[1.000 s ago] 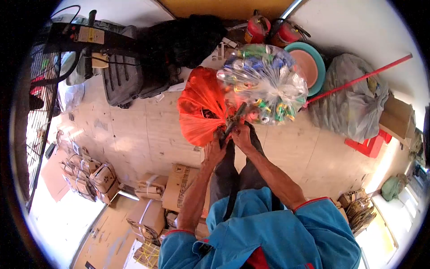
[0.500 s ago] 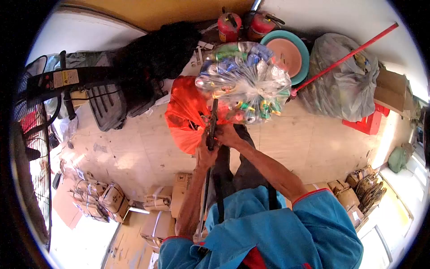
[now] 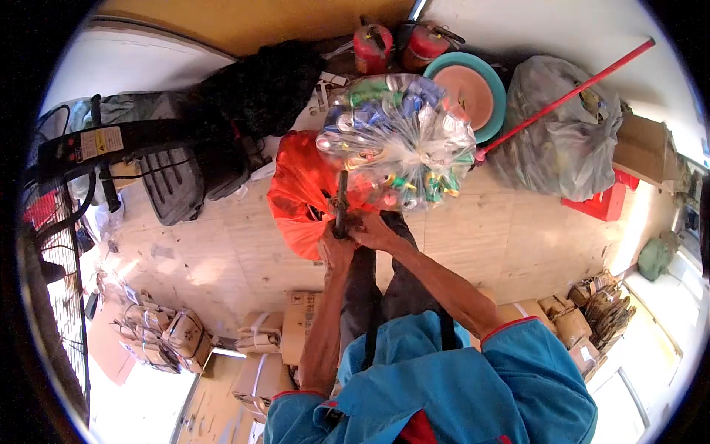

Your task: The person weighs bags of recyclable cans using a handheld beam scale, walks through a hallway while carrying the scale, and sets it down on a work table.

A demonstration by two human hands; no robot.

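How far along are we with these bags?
The clear bag looks done: full of cans, its top gathered together. In hand is the red bag, its folds drawn toward both hands; the left hand grips a dark bar, with the right hand beside it. Closing the red bag may be left: no finished knot shows, though the hands could hide one.

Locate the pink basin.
In the head view, the pink basin sits inside the teal basin, right of centre near the top, between the clear bag of cans and the large grey bag.
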